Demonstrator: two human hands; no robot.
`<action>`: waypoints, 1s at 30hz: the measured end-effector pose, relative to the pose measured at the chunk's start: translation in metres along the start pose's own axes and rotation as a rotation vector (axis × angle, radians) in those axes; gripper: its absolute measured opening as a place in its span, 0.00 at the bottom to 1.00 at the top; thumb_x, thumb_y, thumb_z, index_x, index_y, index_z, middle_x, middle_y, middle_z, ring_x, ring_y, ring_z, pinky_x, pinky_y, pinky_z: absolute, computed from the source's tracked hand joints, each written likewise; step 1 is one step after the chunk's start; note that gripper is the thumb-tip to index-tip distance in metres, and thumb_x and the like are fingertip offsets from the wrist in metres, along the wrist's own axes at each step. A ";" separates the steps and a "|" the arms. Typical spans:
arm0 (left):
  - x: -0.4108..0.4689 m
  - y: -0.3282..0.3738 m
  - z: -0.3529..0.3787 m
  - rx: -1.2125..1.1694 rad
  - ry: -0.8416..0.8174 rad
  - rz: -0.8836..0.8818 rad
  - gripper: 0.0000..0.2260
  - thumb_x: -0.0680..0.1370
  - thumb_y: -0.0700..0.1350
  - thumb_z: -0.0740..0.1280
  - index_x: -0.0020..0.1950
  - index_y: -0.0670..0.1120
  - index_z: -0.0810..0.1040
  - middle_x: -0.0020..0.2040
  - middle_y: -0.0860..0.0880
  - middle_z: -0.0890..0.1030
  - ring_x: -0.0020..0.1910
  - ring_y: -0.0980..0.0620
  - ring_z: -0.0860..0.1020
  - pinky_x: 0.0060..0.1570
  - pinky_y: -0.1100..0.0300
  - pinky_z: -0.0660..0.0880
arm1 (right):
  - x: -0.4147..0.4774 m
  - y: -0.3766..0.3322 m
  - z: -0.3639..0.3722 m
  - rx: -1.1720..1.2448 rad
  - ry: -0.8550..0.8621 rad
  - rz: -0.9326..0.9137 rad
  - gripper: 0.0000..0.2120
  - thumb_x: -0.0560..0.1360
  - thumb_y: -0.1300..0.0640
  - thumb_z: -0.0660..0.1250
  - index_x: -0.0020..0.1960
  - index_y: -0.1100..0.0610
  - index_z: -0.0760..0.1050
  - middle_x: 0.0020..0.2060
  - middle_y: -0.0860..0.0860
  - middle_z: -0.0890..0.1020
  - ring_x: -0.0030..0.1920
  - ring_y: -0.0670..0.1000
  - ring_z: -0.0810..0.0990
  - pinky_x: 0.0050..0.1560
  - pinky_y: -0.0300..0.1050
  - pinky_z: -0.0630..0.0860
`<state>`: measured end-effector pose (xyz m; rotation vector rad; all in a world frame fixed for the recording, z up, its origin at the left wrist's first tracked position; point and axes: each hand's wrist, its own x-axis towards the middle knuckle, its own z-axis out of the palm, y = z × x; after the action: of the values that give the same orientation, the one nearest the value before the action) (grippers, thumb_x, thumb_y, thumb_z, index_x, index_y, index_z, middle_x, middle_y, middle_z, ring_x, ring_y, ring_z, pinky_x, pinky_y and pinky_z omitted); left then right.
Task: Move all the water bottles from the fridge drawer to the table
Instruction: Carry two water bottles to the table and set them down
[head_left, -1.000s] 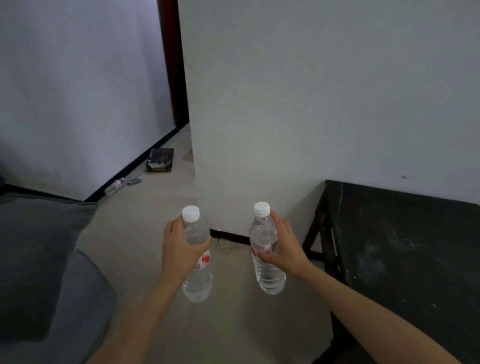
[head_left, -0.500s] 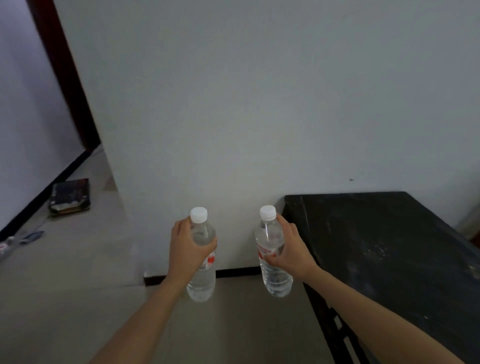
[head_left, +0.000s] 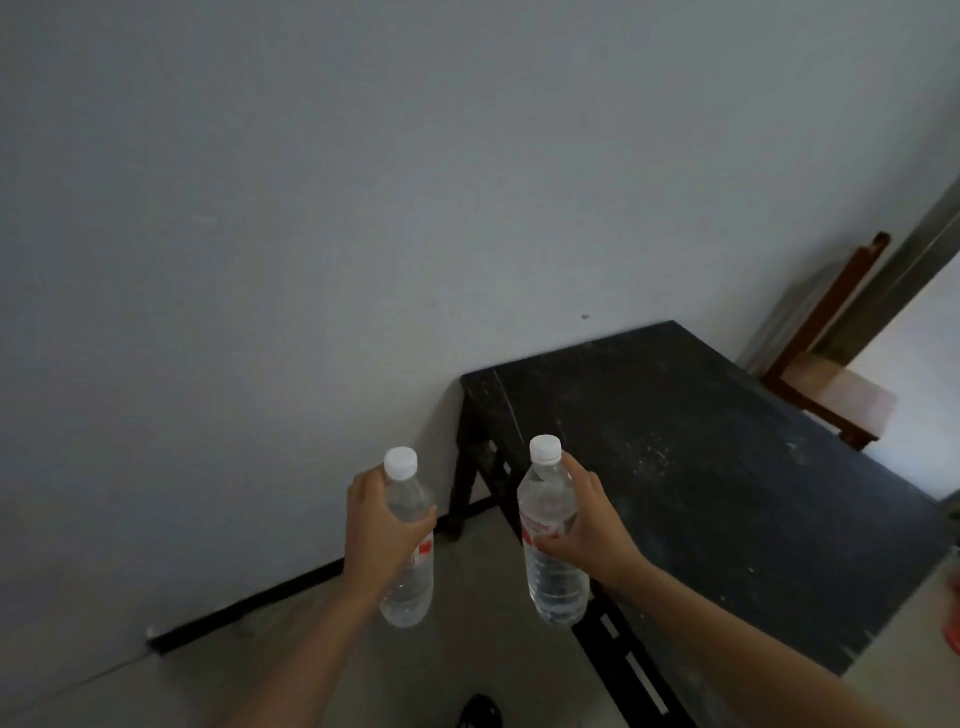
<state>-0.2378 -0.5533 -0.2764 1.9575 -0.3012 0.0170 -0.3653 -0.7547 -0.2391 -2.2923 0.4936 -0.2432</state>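
Note:
My left hand (head_left: 376, 530) grips a clear water bottle (head_left: 408, 545) with a white cap and red label, held upright above the floor. My right hand (head_left: 587, 530) grips a second, similar water bottle (head_left: 550, 535), upright, at the left edge of the black table (head_left: 701, 467). The table stands against the white wall, its top bare and scuffed. Both bottles hang in the air left of the tabletop. The fridge drawer is out of view.
A wooden chair (head_left: 831, 384) stands beyond the table's far right corner. A white wall (head_left: 363, 208) fills the view ahead, with a black skirting strip along the grey floor (head_left: 291, 670). A dark shoe tip (head_left: 480, 712) shows at the bottom edge.
The view has swung right: the doorway and floor items on the left are gone, the table now lies ahead and the chair has appeared. Both hands still hold their bottles upright.

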 end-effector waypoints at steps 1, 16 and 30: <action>0.004 0.000 0.010 -0.002 -0.016 0.005 0.23 0.62 0.42 0.77 0.53 0.41 0.72 0.49 0.44 0.73 0.49 0.44 0.75 0.48 0.54 0.72 | 0.007 0.007 -0.006 0.008 0.007 0.002 0.46 0.64 0.52 0.76 0.72 0.45 0.51 0.60 0.49 0.65 0.59 0.47 0.69 0.57 0.43 0.71; 0.113 0.076 0.139 0.013 -0.099 0.146 0.26 0.62 0.38 0.78 0.55 0.40 0.70 0.53 0.43 0.73 0.51 0.48 0.73 0.52 0.54 0.72 | 0.143 0.108 -0.091 0.108 0.192 0.059 0.46 0.64 0.56 0.76 0.72 0.42 0.51 0.57 0.45 0.63 0.52 0.44 0.69 0.52 0.41 0.70; 0.181 0.071 0.232 -0.008 -0.126 0.091 0.25 0.62 0.43 0.78 0.54 0.47 0.70 0.51 0.50 0.74 0.53 0.46 0.75 0.52 0.51 0.74 | 0.155 0.160 -0.125 0.039 0.286 0.197 0.46 0.66 0.56 0.76 0.73 0.45 0.50 0.65 0.51 0.64 0.55 0.45 0.67 0.54 0.42 0.69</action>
<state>-0.1075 -0.8269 -0.2768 1.9393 -0.4724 -0.0485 -0.3088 -1.0029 -0.2652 -2.1617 0.8476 -0.4813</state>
